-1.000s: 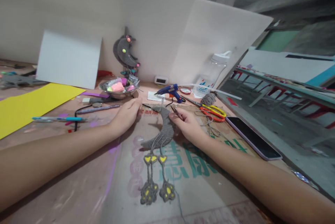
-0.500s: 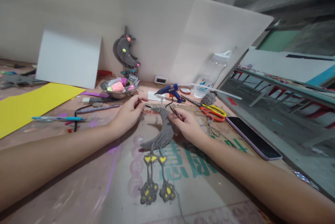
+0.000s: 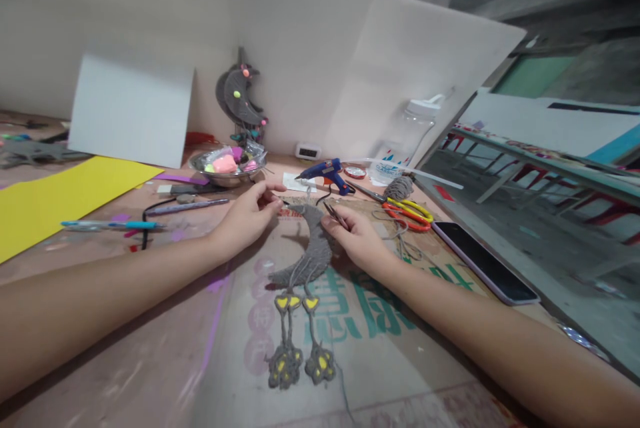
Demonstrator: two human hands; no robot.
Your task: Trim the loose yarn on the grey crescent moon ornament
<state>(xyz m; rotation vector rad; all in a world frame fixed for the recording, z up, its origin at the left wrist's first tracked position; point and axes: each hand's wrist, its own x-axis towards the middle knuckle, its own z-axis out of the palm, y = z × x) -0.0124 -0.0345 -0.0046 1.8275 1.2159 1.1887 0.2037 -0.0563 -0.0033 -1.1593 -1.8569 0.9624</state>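
A grey felt crescent (image 3: pixel 316 249) lies flat on the printed cardboard (image 3: pixel 360 321), with yellow hearts and paw shapes (image 3: pixel 301 364) hanging from it on strings towards me. My left hand (image 3: pixel 249 215) rests at the crescent's upper tip, thumb and fingers pinched on something small I cannot make out. My right hand (image 3: pixel 357 236) lies against the crescent's right edge and grips a thin dark tool, probably tweezers (image 3: pixel 336 215).
Beyond the hands lie a blue glue gun (image 3: pixel 325 173), yellow-orange scissors (image 3: pixel 410 212), a twine ball (image 3: pixel 399 187), a metal bowl of coloured bits (image 3: pixel 227 167), pens (image 3: pixel 113 225), yellow paper (image 3: pixel 50 198) and a phone (image 3: pixel 483 261). A finished crescent (image 3: pixel 240 98) leans on the back wall. The table edge runs on the right.
My left hand has lifted its fingers from a flat rest into a pinch at the crescent's tip. The right hand and crescent have hardly moved.
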